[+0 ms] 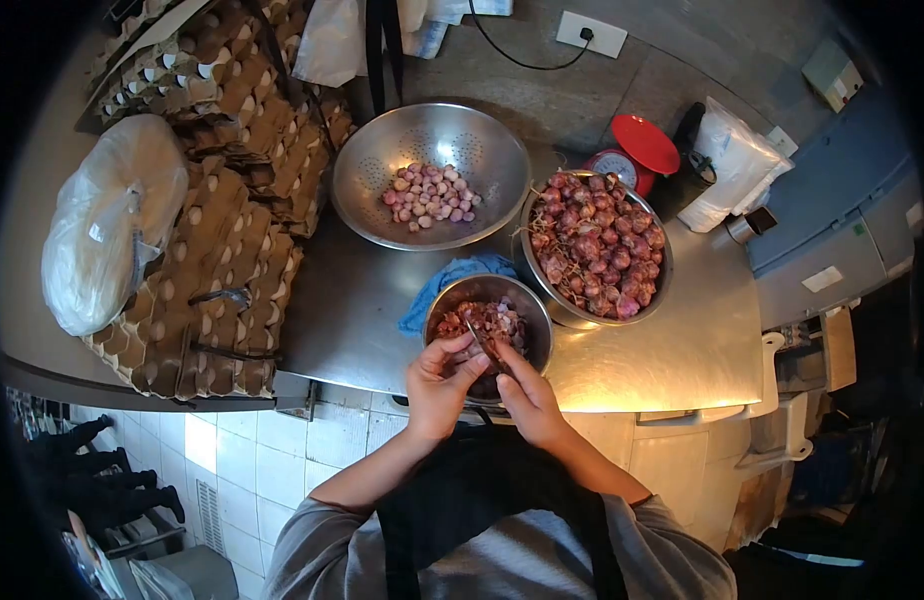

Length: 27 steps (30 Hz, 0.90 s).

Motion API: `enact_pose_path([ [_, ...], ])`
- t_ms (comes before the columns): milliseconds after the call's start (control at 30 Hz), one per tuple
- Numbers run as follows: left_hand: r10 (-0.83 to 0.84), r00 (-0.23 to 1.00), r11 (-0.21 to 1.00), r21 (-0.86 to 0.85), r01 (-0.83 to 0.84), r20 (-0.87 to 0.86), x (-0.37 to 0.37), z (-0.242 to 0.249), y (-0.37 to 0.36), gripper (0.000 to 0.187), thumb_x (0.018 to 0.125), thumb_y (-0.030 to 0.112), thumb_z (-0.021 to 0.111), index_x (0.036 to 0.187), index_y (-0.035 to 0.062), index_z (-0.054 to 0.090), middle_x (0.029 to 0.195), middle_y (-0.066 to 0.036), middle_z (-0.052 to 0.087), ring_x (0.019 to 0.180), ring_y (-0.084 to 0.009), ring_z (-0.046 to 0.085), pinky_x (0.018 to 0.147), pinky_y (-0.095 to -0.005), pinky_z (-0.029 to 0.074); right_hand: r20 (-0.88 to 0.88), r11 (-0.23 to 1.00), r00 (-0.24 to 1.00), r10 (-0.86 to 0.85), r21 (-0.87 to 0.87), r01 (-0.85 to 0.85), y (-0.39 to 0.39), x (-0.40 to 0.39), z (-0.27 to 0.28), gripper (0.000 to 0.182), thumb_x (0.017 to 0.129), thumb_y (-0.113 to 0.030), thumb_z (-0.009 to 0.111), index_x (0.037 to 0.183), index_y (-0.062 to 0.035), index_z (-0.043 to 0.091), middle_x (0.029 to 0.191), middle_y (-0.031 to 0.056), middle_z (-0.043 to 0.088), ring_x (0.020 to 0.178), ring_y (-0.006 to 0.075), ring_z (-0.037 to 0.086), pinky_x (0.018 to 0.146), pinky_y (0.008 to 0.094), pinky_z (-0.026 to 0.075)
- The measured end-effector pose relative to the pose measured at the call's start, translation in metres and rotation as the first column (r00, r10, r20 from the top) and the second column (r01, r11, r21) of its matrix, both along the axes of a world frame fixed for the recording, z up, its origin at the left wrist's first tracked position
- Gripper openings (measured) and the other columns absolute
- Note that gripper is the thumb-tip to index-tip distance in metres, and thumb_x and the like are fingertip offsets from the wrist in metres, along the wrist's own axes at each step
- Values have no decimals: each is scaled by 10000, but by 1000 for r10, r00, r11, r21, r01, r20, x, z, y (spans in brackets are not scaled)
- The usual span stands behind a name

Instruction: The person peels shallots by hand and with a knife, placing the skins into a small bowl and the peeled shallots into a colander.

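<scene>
Over a small steel bowl (548, 345), both hands work close together. My right hand (530, 402) is closed around a small knife (487, 347), its blade angled up and to the left. Thumb and fingers of my left hand (438, 388) pinch a small shallot (466, 352), mostly covered by the fingers. Papery red-brown skins and some pale peeled shallots (504, 318) lie inside the bowl. Behind it, a perforated colander (354, 212) has peeled pink shallots (432, 196) at its bottom. To the right, a deep pot (534, 268) is heaped with unpeeled red shallots (602, 245).
A blue cloth (422, 308) lies beside the bowl on the steel table (682, 365). Stacked egg trays (197, 270) fill the left side, with a plastic bag (117, 225) on top. A red kitchen scale (645, 145) and plastic-wrapped packs (732, 165) stand at the back right.
</scene>
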<state>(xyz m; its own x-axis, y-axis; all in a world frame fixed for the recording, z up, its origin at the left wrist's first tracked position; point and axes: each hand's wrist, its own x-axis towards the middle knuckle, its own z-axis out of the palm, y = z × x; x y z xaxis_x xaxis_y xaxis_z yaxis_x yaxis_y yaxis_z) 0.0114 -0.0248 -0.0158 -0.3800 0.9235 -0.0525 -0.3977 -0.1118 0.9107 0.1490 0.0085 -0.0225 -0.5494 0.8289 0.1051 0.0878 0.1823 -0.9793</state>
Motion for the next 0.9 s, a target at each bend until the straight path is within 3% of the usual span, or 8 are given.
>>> enact_pose_path([
  [167,23,991,999,28,-20,-128,7,-4,2,263,746,-91,632,990,-22,564,997,-95,601,884,-132,579,820,-255,464,-201,923,977,-72,-384,-11,1,-3,1,255,923,-143,443,1155,-47,395,818,39,497,678,88,481,615,205,409],
  [367,47,926,989,148,10,-374,9,-15,-3,260,740,-90,639,981,-40,555,1067,-120,541,932,-159,571,825,-270,469,-328,805,941,-90,-579,-125,5,1,6,173,944,-228,419,1061,-100,411,753,-14,452,594,43,401,516,174,342],
  [433,31,937,984,173,32,-347,12,-13,-7,248,739,-91,638,968,-44,556,1082,-126,525,942,-166,567,825,-272,469,-289,768,922,-256,-640,12,6,-9,13,159,945,-243,413,1040,-115,409,702,-21,423,556,45,382,476,173,321],
  [533,12,829,946,275,172,-559,13,-4,-16,271,756,-95,614,1007,-22,542,1087,-123,515,966,-167,552,839,-288,468,-296,737,878,-377,-670,90,16,-9,15,201,944,-237,413,1123,-145,406,632,-29,375,505,47,347,434,171,289],
  [567,-89,887,968,171,184,-453,11,2,-17,325,808,15,607,1121,25,518,1062,-105,546,958,-166,567,817,-290,478,-312,736,866,-391,-671,91,20,-6,15,237,944,-230,414,1169,-156,404,610,-32,358,488,48,334,422,171,278],
  [633,-121,986,987,92,132,-111,7,18,-4,316,854,24,539,1162,24,469,1081,-88,517,1027,-181,531,867,-313,455,-292,768,928,-231,-641,-10,20,7,21,351,944,-223,410,1285,-190,332,590,-35,346,476,47,323,411,171,267],
  [700,-148,969,989,37,144,200,1,20,6,305,912,110,469,1206,37,435,1087,-52,515,1066,-197,519,913,-328,424,-268,783,956,-118,-618,-77,18,13,30,490,949,-211,390,1402,-223,203,576,-36,343,471,47,318,403,170,253],
  [900,-188,838,963,-72,260,511,-18,8,16,206,891,158,518,1084,83,517,1003,-10,577,976,-149,562,875,-302,449,-276,770,955,-108,-631,-95,13,17,20,426,952,-196,380,1363,-111,310,563,-38,323,470,44,312,416,174,260],
])
